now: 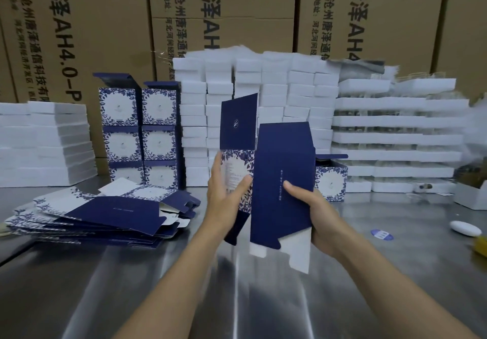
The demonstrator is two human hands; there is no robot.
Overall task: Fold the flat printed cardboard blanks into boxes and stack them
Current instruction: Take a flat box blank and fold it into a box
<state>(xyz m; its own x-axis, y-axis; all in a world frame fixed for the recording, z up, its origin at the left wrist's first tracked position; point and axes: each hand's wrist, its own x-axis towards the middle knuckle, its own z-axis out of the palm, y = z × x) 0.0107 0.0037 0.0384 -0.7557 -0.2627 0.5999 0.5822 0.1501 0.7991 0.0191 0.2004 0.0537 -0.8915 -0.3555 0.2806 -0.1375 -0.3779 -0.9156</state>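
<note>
Steel tabletop (pixel 369 233) fronts stacked cartons. Above it, the left hand (pixel 224 196) and right hand (pixel 313 214) both grasp an upright, half-opened navy blank (pixel 282 180) between them. Flat blanks (pixel 92 214) lie left; folded boxes (pixel 139 133) stand stacked behind.

A navy-and-floral blank (pixel 279 180) stands upright and half-opened above the steel table (pixel 158 286) — flaps loose top and bottom. Left of it, flat blanks (pixel 100 214) lie fanned on the table; behind those, folded boxes (pixel 139 133) stand stacked — two columns.
</note>
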